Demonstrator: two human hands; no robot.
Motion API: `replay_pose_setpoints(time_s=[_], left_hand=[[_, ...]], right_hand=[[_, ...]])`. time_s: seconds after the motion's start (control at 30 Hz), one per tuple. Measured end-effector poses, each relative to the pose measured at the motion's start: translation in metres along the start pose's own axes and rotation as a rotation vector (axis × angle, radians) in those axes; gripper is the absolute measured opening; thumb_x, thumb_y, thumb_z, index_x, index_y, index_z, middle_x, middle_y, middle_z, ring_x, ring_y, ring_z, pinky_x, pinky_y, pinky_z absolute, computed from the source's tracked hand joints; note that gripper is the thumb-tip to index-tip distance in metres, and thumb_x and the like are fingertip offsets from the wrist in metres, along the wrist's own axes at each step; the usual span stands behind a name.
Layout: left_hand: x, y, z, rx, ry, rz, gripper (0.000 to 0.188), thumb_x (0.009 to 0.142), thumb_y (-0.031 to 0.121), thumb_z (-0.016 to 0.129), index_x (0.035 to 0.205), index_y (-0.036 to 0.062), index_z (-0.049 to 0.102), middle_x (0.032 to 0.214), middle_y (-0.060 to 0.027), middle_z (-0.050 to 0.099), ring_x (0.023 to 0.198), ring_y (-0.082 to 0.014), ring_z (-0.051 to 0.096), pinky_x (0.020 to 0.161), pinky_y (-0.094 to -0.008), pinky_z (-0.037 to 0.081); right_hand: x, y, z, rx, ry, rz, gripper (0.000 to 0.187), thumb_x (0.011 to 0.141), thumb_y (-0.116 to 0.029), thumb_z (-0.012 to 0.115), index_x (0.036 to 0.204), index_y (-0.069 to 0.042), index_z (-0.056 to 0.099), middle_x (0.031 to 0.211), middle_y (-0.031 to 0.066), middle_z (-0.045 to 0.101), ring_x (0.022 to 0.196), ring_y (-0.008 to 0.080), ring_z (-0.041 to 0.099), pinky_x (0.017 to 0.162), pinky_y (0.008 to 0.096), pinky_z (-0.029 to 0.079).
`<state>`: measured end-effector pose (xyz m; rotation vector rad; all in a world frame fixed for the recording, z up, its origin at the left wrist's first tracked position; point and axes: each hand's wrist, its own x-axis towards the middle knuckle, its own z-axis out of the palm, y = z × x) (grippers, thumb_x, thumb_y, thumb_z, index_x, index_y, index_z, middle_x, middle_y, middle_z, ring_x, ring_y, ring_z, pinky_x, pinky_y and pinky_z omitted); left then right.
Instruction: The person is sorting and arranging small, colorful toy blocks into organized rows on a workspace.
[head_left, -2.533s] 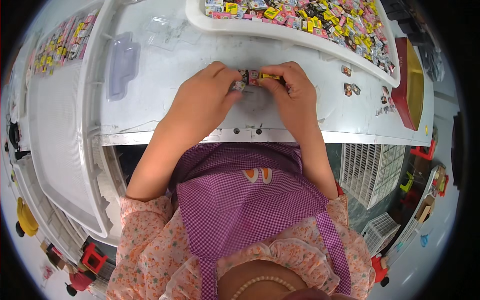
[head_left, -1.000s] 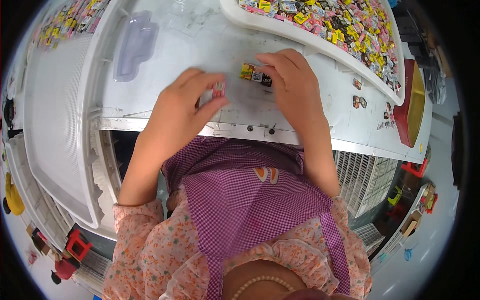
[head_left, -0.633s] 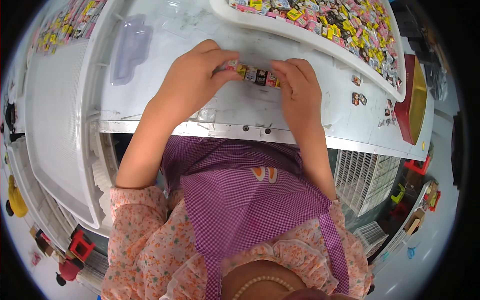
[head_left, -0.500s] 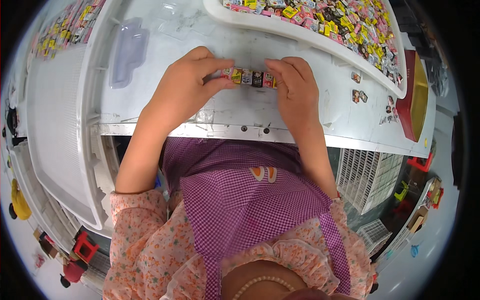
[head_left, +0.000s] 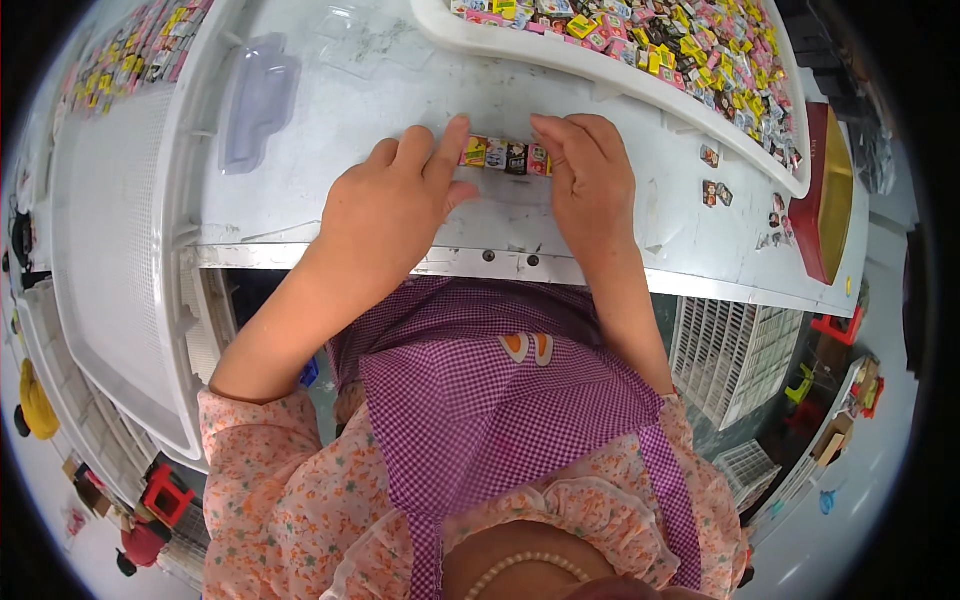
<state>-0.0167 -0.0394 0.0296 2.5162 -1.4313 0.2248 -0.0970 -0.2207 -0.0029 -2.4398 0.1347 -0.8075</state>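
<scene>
A short row of small wrapped candy boxes (head_left: 506,156), in yellow, white, black and pink, lies end to end on the white table. My right hand (head_left: 594,175) pinches the row's right end between thumb and bent fingers, partly hiding it. At the left end is my left hand (head_left: 390,205), its index finger stretched along the end box and its thumb held apart, lower down. It appears to touch the row without gripping it.
A white bin (head_left: 600,75) heaped with similar small boxes stands at the far right. On the left are a white mesh tray (head_left: 110,250) carrying finished-looking rows and a clear plastic mould (head_left: 258,105). A red-and-gold box (head_left: 825,195) and loose pieces (head_left: 716,193) lie right.
My left hand has moved down and turned; its thumb has come away from the row's left end, with the thumb and index finger wider apart. My right hand stays nearly in place.
</scene>
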Motion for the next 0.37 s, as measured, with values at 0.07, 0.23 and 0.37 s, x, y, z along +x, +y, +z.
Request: replay_pose_setpoints(time_s=[0.07, 0.23, 0.37], left_hand=[[0.002, -0.004, 0.007, -0.062, 0.019, -0.018, 0.042, 0.081, 0.024, 0.069, 0.118, 0.0061, 0.061, 0.078, -0.0055, 0.05, 0.063, -0.0187, 0.058, 0.053, -0.0286, 0.05], [0.006, -0.007, 0.01, -0.23, 0.045, -0.069, 0.029, 0.082, 0.019, 0.067, 0.109, 0.0076, 0.063, 0.081, -0.0049, 0.054, 0.064, -0.0205, 0.061, 0.052, -0.0306, 0.051], [0.005, -0.008, 0.013, -0.292, 0.081, -0.091, 0.031, 0.082, 0.021, 0.067, 0.11, 0.009, 0.062, 0.084, -0.0061, 0.056, 0.065, -0.0226, 0.062, 0.053, -0.0313, 0.051]], right_hand=[[-0.001, 0.001, 0.001, 0.002, 0.005, 0.011, 0.026, 0.077, 0.011, 0.06, 0.097, -0.003, 0.067, 0.089, 0.0111, 0.059, 0.081, 0.0252, 0.061, 0.068, 0.0321, 0.051], [-0.004, -0.003, -0.006, -0.034, -0.096, 0.006, 0.026, 0.079, 0.008, 0.059, 0.1, -0.004, 0.067, 0.098, 0.0102, 0.058, 0.086, 0.0246, 0.059, 0.067, 0.0306, 0.051], [-0.003, -0.018, -0.013, -0.198, -0.456, -0.126, 0.034, 0.083, 0.003, 0.056, 0.112, -0.012, 0.065, 0.115, 0.0064, 0.052, 0.098, 0.0265, 0.056, 0.086, 0.0345, 0.049]])
